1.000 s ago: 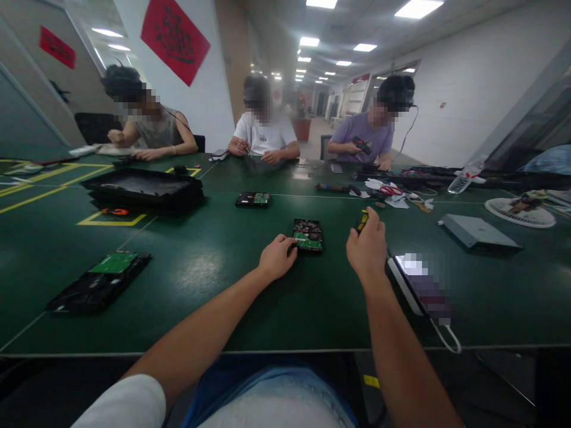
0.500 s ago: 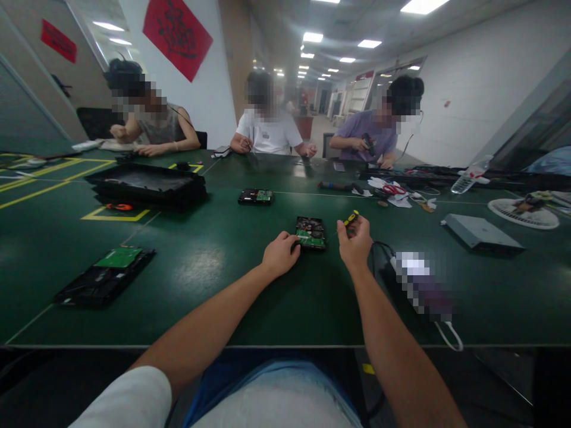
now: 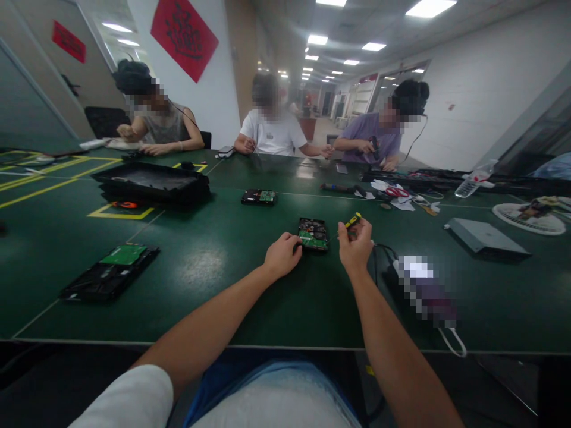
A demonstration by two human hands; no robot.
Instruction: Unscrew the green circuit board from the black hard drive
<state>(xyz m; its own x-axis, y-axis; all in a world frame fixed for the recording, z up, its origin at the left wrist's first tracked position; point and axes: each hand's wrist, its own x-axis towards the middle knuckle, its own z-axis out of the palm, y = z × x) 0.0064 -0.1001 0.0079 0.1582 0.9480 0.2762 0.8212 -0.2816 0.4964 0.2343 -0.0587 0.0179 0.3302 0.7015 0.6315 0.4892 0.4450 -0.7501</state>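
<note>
A small black drive with a green circuit board (image 3: 313, 234) lies flat on the dark green table (image 3: 250, 309) in front of me. My left hand (image 3: 284, 254) grips the drive's left edge between thumb and fingers. To the right of the drive, my right hand (image 3: 355, 245) is closed round a yellow and black screwdriver (image 3: 354, 221). Its thin shaft points down and left toward the drive's right edge; whether the tip touches is too small to tell.
Another drive (image 3: 259, 197) lies further back, a larger one (image 3: 110, 271) at left. Black trays (image 3: 154, 181) stand behind it. A blurred-out device (image 3: 426, 288), a grey metal box (image 3: 487, 236) and scissors (image 3: 397, 191) are at right. Three people sit across the table.
The whole view has shifted slightly. Both my hands keep nearly the same place at the drive. Across the table, the middle person's hand has reached out further to the right.
</note>
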